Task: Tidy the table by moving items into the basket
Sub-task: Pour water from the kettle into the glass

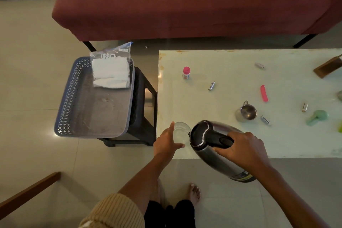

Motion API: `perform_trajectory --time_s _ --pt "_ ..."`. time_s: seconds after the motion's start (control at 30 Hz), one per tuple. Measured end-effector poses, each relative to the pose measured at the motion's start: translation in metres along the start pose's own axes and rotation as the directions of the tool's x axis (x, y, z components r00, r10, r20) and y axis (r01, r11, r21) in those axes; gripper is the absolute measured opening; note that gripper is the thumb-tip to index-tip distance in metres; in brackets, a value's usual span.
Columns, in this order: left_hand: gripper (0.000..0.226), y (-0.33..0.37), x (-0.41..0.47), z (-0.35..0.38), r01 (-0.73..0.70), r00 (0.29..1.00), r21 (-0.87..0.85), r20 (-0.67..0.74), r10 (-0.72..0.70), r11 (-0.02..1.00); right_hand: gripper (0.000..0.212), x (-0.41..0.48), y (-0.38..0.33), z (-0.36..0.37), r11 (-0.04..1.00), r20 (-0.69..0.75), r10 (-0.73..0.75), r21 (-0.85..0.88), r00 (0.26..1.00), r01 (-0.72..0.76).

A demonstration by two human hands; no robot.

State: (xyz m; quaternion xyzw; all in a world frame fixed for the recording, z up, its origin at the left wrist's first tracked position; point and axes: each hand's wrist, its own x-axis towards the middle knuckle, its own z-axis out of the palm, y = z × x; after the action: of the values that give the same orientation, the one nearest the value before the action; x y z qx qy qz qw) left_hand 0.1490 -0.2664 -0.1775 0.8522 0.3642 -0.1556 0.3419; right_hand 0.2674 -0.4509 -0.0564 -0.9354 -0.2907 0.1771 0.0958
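Grey lattice basket [74, 98] on a stool, zip bag of white pads [110, 69] inside. Left hand [167, 143] wraps a clear glass [182, 132] at the table [212, 64] corner. Right hand [244, 149] grips the tilted steel kettle [209, 146] by its handle.

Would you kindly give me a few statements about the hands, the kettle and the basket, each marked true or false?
1. The right hand has its grip on the kettle by the black handle. True.
2. The left hand is on the steel cup. False: it is at the clear glass; the steel cup stands alone farther right.
3. The basket already holds a plastic bag of white items. True.
4. The basket sits on the table. False: it rests on a dark stool left of the table.
5. The pink-capped bottle is in the basket. False: it stands on the table.
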Motion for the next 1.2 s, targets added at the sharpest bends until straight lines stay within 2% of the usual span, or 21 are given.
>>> perform_trajectory --time_s 1.2 --pt "0.100 -0.0018 0.0016 0.0026 0.006 1.000 0.016 -0.018 -0.006 1.000 0.039 -0.0003 -0.0011 -0.0009 1.000 0.010 0.011 -0.016 1.000 -0.011"
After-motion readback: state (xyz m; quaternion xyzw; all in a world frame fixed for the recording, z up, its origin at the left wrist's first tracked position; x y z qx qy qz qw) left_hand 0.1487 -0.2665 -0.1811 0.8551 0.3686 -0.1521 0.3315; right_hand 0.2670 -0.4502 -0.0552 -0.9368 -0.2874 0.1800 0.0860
